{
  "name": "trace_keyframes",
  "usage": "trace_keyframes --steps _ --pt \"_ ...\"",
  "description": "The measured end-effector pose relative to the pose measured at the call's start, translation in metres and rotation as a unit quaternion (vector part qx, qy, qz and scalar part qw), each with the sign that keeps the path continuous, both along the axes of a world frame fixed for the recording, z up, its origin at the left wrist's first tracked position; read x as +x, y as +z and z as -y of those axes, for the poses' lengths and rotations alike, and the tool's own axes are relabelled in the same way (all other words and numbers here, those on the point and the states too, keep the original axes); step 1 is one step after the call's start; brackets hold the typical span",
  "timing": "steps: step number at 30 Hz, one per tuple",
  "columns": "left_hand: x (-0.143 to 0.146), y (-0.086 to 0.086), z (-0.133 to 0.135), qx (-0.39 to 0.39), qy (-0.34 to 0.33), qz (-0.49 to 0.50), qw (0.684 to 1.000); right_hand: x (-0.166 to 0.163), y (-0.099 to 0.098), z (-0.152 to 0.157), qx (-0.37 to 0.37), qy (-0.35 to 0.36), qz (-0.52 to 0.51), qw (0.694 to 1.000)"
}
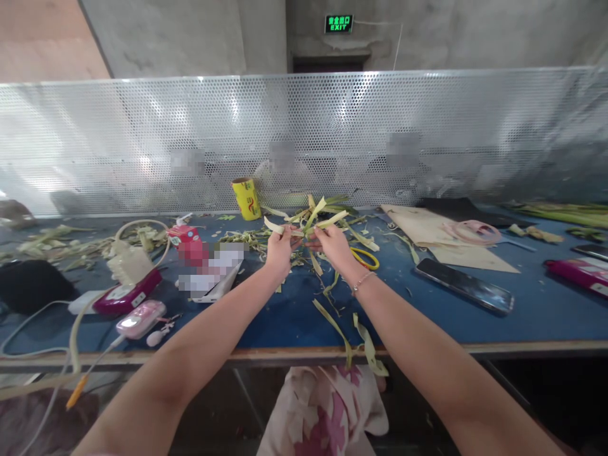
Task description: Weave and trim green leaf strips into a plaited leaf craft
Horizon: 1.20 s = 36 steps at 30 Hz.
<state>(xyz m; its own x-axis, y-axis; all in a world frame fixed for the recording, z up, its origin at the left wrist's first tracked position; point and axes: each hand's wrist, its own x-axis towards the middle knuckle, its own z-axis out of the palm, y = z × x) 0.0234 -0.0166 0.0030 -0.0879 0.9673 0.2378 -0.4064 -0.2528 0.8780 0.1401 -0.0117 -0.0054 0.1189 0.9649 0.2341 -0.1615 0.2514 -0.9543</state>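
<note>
Pale green leaf strips (311,220) are held just above the blue worktable (522,316), near its middle, pinched at both sides. The left hand (280,249) is closed on one end of the bundle with thumb and fingertips, and the right hand (334,246), a thin bracelet (361,280) at its wrist, is pinched on the other. The two hands are set close together, with the loose ends fanned upward and away. The strips appear to be kept off the surface so that the crossed pieces stay taut and the free ends are not caught in the leaf scraps (332,313) strewn below and trailing over the table's front edge.

Just beyond the right hand, a yellow loop (367,257) is seen, possibly a scissor handle; this cannot be told for certain. A yellow cup (246,197) is stood at the back, against the perforated metal screen (427,126). To the right, a smartphone (464,286) is laid flat near a brown paper sheet (427,228). To the left, a pink handheld device (141,318) is lying among cables, well apart from the hands.
</note>
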Motion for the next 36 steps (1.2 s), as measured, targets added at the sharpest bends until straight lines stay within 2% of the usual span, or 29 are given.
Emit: trace_keyframes --steps 13,17,22,25,28,33,36 --pt "0.002 0.004 0.004 -0.031 -0.023 0.071 0.997 -0.005 0.003 0.003 0.000 -0.006 -0.018 1.000" --pt "0.001 0.003 0.001 0.002 -0.009 0.045 0.999 -0.004 0.003 0.004 0.013 -0.006 -0.008 1.000" --pt "-0.001 0.001 -0.002 0.085 0.011 -0.058 0.995 0.000 0.002 0.009 0.115 -0.011 0.065 0.991" --pt "-0.002 0.000 -0.003 0.116 -0.007 -0.109 0.987 0.002 0.003 0.013 0.209 -0.042 0.175 0.961" --pt "-0.004 -0.001 -0.005 0.151 -0.003 -0.127 0.980 0.003 0.005 0.016 0.275 -0.038 0.258 0.925" --pt "-0.006 0.000 -0.004 0.148 0.030 -0.102 0.983 0.004 0.006 0.016 0.323 -0.031 0.315 0.892" --pt "-0.005 0.003 -0.002 0.135 0.022 -0.090 0.986 0.003 0.005 0.015 0.293 -0.009 0.289 0.911"
